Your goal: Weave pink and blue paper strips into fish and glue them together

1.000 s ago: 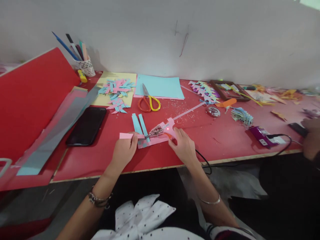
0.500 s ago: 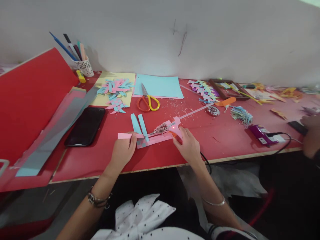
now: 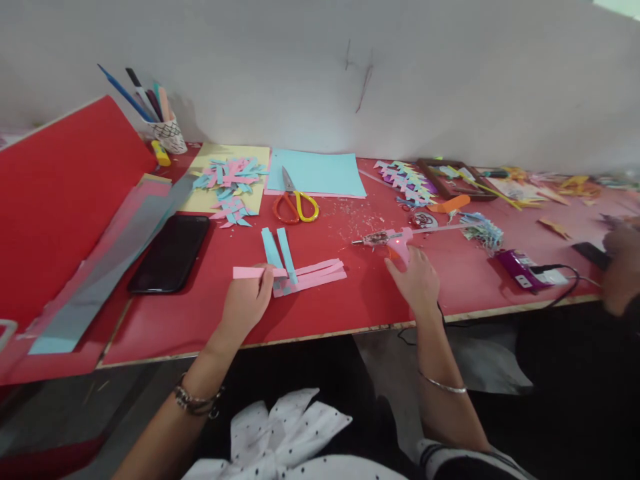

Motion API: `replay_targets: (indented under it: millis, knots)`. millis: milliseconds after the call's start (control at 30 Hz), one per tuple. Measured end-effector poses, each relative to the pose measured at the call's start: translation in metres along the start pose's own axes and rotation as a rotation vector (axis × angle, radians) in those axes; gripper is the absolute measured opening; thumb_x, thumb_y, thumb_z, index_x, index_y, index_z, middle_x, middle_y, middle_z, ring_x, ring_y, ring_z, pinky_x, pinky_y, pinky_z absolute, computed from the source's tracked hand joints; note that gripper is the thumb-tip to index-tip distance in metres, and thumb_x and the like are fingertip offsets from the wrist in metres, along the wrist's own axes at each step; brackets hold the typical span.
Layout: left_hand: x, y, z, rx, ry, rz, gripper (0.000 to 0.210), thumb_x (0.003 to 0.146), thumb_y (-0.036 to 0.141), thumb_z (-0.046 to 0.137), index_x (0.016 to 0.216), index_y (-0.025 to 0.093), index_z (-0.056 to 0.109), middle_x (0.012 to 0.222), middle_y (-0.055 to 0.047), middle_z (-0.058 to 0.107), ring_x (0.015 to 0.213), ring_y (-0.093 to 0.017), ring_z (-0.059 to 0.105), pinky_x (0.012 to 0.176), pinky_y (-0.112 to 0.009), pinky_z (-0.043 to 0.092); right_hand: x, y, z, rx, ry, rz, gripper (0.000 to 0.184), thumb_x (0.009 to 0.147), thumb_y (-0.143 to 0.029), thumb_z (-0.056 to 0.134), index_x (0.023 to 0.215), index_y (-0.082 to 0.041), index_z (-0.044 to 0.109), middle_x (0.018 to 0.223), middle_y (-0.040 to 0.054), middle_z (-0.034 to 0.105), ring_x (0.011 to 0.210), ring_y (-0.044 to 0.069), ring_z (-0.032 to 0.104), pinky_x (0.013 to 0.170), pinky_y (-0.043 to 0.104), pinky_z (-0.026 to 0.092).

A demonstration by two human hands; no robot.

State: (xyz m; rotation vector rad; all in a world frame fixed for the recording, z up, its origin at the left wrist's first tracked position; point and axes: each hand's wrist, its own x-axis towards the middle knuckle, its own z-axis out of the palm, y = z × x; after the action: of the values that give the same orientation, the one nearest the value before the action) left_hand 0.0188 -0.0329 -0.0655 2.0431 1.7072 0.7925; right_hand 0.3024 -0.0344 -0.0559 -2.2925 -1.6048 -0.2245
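Note:
My left hand (image 3: 249,298) is closed on a pink paper strip (image 3: 247,272), pinched between thumb and fingers at the left end of the woven piece. That piece lies flat on the table: pink strips (image 3: 323,273) run to the right, and blue strips (image 3: 285,250) point away from me, crossing them at the lower left. Farther right, my right hand (image 3: 416,280) is wrapped round the handle of a pink hot glue gun (image 3: 400,241). Its nozzle points left, clear of the strips, its red light is lit and a clear glue stick (image 3: 443,229) sticks out of its back.
Scissors (image 3: 295,203) lie beyond the strips, before blue sheets (image 3: 317,175). A phone (image 3: 173,253) is at left, near a pile of folded paper pieces (image 3: 233,173). At right are a purple power adapter (image 3: 520,270), a wooden tray (image 3: 457,177) and another person's hand (image 3: 620,267).
My right hand has moved the glue gun to the right, off the strips. The pink strips it covered now show. My left hand stays in place with its strip.

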Motion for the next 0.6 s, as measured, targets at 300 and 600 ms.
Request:
replay_targets:
  millis: [300, 600]
  knots:
    - [-0.001, -0.006, 0.006, 0.085, 0.086, 0.14, 0.042, 0.086, 0.03, 0.023, 0.078, 0.016, 0.062, 0.074, -0.009, 0.068, 0.067, -0.02, 0.063, 0.056, -0.027, 0.044, -0.009, -0.083, -0.026, 0.293, -0.084, -0.433, 0.034, 0.08, -0.038, 0.047, 0.107, -0.017, 0.053, 0.101, 0.009, 0.06, 0.096, 0.023, 0.051, 0.086, 0.039, 0.027]
    - [-0.004, -0.004, 0.003, 0.298, -0.018, 0.248, 0.024, 0.08, 0.031, 0.046, 0.088, 0.016, 0.064, 0.074, -0.007, 0.065, 0.068, -0.019, 0.061, 0.057, -0.026, 0.044, -0.014, -0.151, -0.02, 0.486, -0.497, -0.829, 0.032, 0.078, -0.037, 0.054, 0.102, -0.017, 0.058, 0.092, 0.0046, 0.063, 0.085, 0.017, 0.053, 0.074, 0.029, 0.024]
